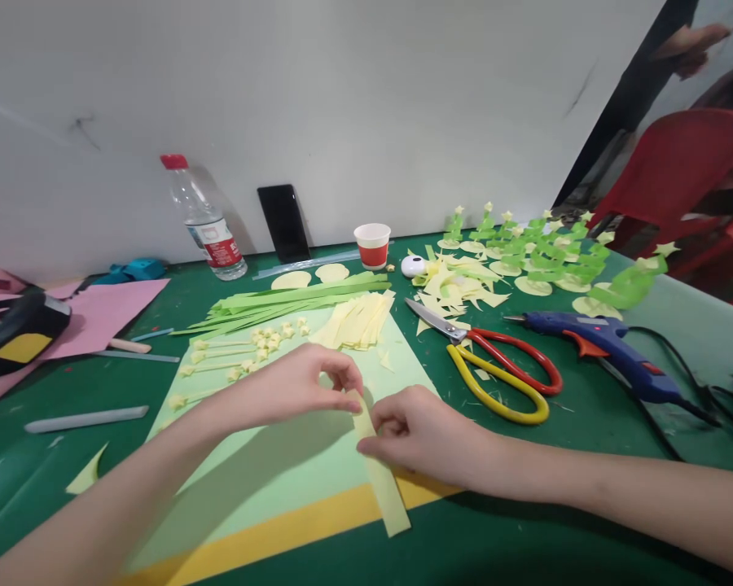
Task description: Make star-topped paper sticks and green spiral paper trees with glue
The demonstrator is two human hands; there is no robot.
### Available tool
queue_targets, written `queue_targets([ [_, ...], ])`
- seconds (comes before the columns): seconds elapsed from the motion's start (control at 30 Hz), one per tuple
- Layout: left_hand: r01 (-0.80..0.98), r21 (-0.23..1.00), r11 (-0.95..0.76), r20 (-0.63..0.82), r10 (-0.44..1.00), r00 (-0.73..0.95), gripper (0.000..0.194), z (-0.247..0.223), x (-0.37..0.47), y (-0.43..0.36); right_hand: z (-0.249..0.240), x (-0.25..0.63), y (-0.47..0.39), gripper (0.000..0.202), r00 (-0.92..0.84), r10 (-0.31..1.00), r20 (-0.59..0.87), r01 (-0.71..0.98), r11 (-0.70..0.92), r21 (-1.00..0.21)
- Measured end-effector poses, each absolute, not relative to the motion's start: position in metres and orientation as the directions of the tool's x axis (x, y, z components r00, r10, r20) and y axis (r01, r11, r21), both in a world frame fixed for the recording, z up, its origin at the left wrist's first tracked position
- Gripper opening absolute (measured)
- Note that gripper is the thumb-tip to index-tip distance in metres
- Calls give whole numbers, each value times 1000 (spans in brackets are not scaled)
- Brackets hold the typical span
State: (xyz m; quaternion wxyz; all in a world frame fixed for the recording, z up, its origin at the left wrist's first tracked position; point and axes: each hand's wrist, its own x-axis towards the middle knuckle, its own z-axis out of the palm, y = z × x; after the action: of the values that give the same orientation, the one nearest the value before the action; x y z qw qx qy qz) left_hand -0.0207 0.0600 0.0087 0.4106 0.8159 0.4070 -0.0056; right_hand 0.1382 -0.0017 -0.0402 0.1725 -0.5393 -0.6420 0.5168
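Note:
A pale yellow paper strip (384, 488) slants down toward the table's front edge. My left hand (314, 381) pinches its upper end between thumb and fingers. Just below that, my right hand (421, 435) grips the same strip with thumb and curled fingers. Both hands are above a light green paper sheet (269, 480) with a yellow band (318, 521) along its near side. Behind the hands lie a stack of pale yellow strips (357, 319) and small folded paper stars (265, 346), several on thin stems. Green paper strips (293, 297) are piled farther back.
Scissors (494, 358) and a blue glue gun (611, 346) lie right, before paper scraps (458, 281) and several star-topped green spirals (534, 252). A bottle (211, 228), phone (284, 221) and paper cup (374, 244) stand by the wall. Left are a tape measure (21, 334) and a glue stick (89, 418).

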Motion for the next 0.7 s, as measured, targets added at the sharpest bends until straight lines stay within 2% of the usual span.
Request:
queue_targets([
  [0.17, 615, 737, -281, -173, 800, 574, 22, 7, -17, 57, -36, 150, -9, 32, -462, 802, -379, 232, -303, -924],
  [0.3, 551, 795, -253, -118, 828, 549, 32, -1, -14, 47, -34, 156, -17, 39, -462, 807, -368, 111, -359, -927],
  [0.47, 506, 833, -224, -119, 821, 559, 17, -9, -6, 24, -33, 156, -22, 41, -488, 813, -317, 77, -321, -944],
  [0.7, 418, 897, -146, -121, 828, 548, 19, -8, -4, 7, -35, 157, -30, 50, -499, 844, -197, 50, -199, -979],
])
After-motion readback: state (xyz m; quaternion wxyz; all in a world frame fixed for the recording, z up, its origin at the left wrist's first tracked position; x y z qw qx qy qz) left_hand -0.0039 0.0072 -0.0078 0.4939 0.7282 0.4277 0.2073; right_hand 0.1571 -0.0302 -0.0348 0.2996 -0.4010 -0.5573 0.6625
